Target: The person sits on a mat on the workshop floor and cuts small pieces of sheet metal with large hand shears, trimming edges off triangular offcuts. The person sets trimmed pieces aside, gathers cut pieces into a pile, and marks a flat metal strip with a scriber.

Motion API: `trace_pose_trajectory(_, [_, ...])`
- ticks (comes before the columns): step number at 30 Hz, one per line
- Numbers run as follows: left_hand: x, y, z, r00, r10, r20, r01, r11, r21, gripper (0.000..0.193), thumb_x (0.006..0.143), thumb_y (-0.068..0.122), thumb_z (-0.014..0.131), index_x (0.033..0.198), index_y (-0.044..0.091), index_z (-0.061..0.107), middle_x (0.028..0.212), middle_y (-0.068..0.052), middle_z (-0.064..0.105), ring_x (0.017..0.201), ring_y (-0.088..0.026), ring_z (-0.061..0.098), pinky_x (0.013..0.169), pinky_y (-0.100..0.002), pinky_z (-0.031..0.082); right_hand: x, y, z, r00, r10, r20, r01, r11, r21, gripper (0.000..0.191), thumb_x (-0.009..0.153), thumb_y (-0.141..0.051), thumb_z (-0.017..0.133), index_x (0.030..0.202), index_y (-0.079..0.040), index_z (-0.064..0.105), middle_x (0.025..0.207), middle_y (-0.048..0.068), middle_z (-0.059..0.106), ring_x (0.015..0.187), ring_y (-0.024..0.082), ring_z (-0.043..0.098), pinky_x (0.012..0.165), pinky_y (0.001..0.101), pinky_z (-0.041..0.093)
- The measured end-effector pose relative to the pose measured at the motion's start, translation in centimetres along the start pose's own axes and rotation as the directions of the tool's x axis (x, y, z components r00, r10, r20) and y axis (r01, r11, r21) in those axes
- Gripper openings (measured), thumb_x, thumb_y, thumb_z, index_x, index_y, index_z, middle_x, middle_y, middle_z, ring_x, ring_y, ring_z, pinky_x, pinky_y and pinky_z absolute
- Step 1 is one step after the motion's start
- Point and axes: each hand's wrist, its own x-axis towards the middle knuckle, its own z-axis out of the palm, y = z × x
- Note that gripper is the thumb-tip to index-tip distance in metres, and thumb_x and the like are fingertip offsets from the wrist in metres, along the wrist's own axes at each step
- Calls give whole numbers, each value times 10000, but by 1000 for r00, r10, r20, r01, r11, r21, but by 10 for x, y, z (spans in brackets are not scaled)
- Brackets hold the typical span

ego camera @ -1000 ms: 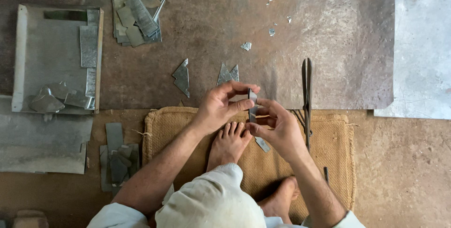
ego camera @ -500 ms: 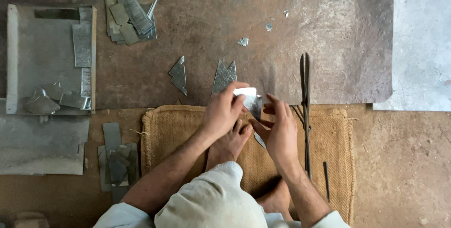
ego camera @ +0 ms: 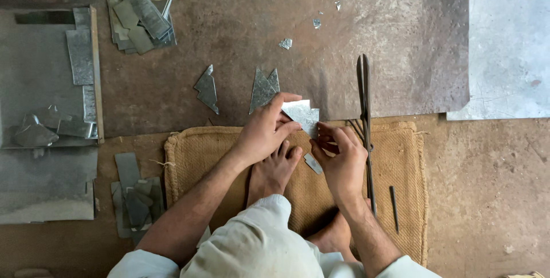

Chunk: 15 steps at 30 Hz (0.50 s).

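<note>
Seated on the floor, knees drawn up, one bare foot [ego camera: 274,170] on a burlap mat [ego camera: 200,152] at lower centre. Both hands meet just above the mat's top edge. Left hand [ego camera: 264,132] curls around a small cut piece of sheet metal [ego camera: 302,115], fingers over its upper edge; right hand [ego camera: 342,158] pinches its lower right corner, likely steadying it for close work. Piece is held up off the ground, centre frame. Long shears [ego camera: 364,117] lie to the right within reach. Finished triangular cut-outs [ego camera: 263,89] sit just above the hands; a scrap pile [ego camera: 140,17] lies upper left, more offcuts [ego camera: 134,200] lower left. A small strip [ego camera: 313,163] lies on the mat by the toes. Fingertips under the piece are hidden; its full outline cannot be read.
</note>
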Motion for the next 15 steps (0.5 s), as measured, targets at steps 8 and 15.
trace_pose_trajectory(8, [-1, 0, 4, 996, -83, -30, 79, 990, -119, 476, 943, 68, 718, 1370, 92, 510, 935, -112, 795, 906, -183, 811, 774, -314, 628, -3, 2, 3, 998, -27, -53, 26, 999, -19, 414, 813, 27, 820, 1206, -40, 709, 1042, 88, 693, 909, 164, 757, 789, 279, 646])
trace_pose_trajectory(15, [-1, -1, 12, 1000, 15, 10, -16, 999, 49, 599, 911, 77, 756, 1429, 121, 459, 956, -86, 740, 879, -180, 786, 753, -305, 662, 0, 5, 3, 989, -5, 147, 11, 999, -44, 725, 808, 8, 813, 1461, -80, 510, 1059, 91, 670, 900, 184, 742, 773, 299, 642])
